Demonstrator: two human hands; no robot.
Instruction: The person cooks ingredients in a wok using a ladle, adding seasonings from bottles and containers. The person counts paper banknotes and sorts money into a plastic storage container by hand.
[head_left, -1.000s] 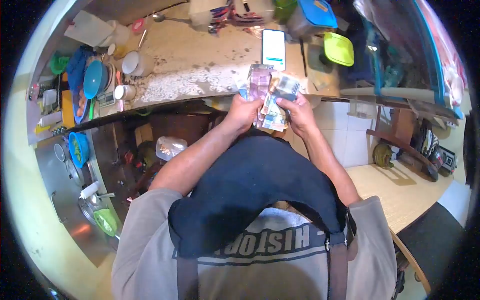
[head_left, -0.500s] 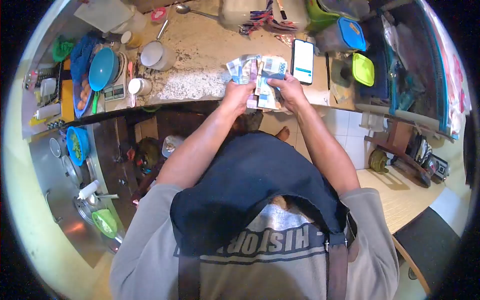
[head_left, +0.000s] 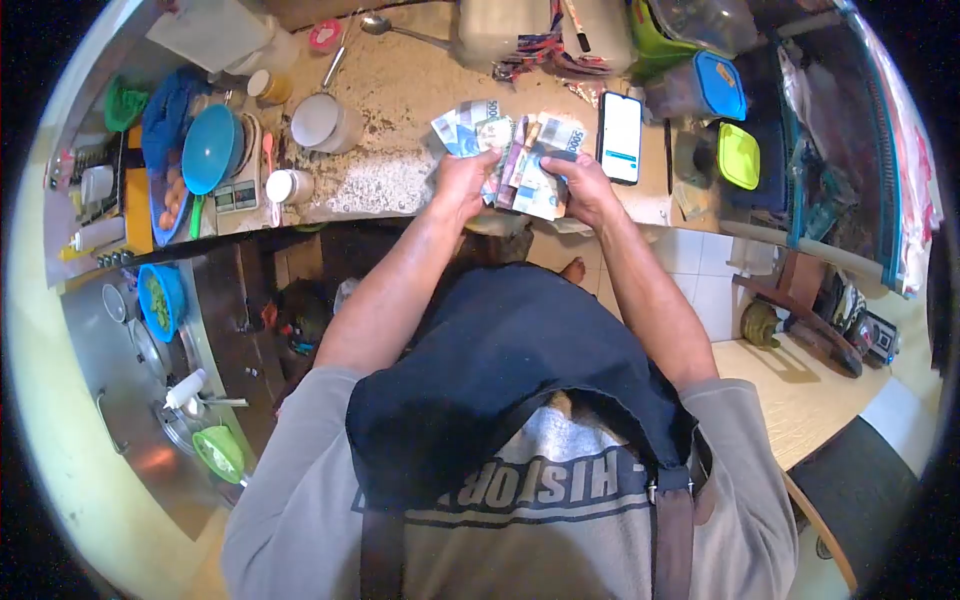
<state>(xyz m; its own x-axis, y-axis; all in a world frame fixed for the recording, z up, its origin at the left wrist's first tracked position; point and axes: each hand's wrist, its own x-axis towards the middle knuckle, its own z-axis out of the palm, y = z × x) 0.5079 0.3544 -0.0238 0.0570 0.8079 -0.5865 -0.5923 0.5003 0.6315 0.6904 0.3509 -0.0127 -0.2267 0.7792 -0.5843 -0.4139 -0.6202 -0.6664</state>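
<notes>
Now, left hand (head_left: pixel 463 185): a fan of notes (head_left: pixel 459 128) is gripped, pressed down by the thumb (head_left: pixel 488 158).
Right hand (head_left: pixel 588 187): more notes (head_left: pixel 562 136) are held, the thumb laid across them.
Notes' place: both lots are held at the table's near edge, bunched close between the hands.
Handling: edges are best kept spread and pressure light, so single notes can be parted without any being dropped.
Phone (head_left: pixel 620 138): seen just beside the right-hand notes, screen lit.
Table (head_left: pixel 415 80): a spoon (head_left: pixel 376 25) is set farther back.
</notes>
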